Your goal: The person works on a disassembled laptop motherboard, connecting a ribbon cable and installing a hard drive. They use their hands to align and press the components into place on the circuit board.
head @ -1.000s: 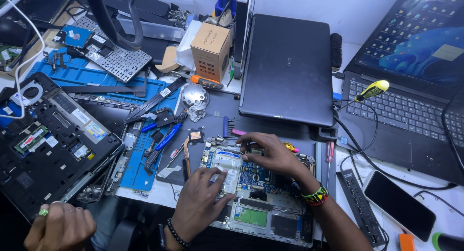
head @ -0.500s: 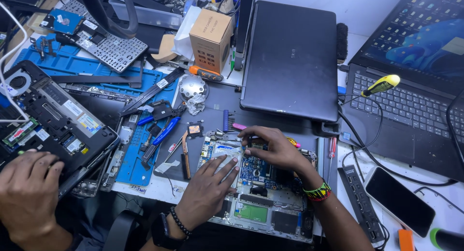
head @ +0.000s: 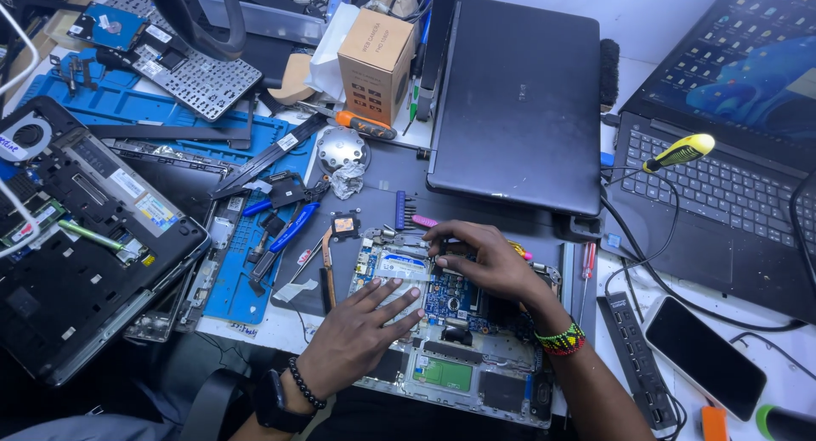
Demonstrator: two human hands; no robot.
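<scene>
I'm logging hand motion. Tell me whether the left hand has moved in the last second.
Yes. The left hand shifted right and slightly up along the opened laptop board, from its lower-left edge; its fingers now lie flat on it.

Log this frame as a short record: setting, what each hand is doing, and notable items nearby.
setting: cluttered electronics repair bench
left hand: flat, fingers spread, pressing on the opened laptop chassis
right hand: fingertips bent down onto the blue motherboard; any held item cannot be made out
behind the hands: closed black laptop
right side: open laptop, black phone
left side: another dismantled laptop, blue-handled pliers
</scene>
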